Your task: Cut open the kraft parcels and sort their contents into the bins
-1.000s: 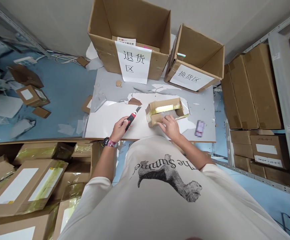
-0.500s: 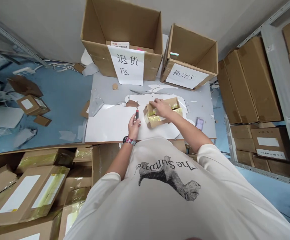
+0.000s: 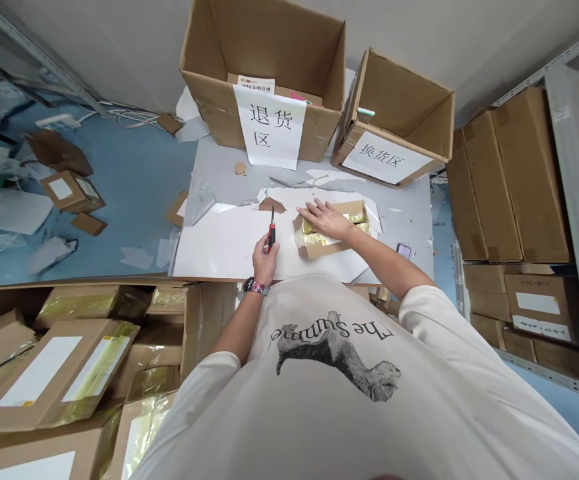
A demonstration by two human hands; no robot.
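Note:
My left hand [image 3: 265, 259] is closed around a red and black utility knife [image 3: 272, 233], its blade pointing away from me. To the right lies a small cardboard box [image 3: 322, 251] with yellowish tape across it, a slit along its top. My right hand [image 3: 330, 221] rests on top of this box with fingers stretched out and slightly spread. Part of the box top is hidden under that hand. Both hands are over the white sheet [image 3: 219, 240] that covers the near part of the table.
Two large open cartons with paper signs, a bigger carton [image 3: 264, 143] and a smaller carton [image 3: 394, 157], stand at the table's back. A phone [image 3: 404, 251] lies at the right. Taped parcels [image 3: 44, 373] fill a bin at lower left. Shelving with boxes [image 3: 529, 180] stands right.
My right hand has gone from curled fingers at the box's left end to lying flatter on its top. The knife stays in my left hand. The view has shifted slightly.

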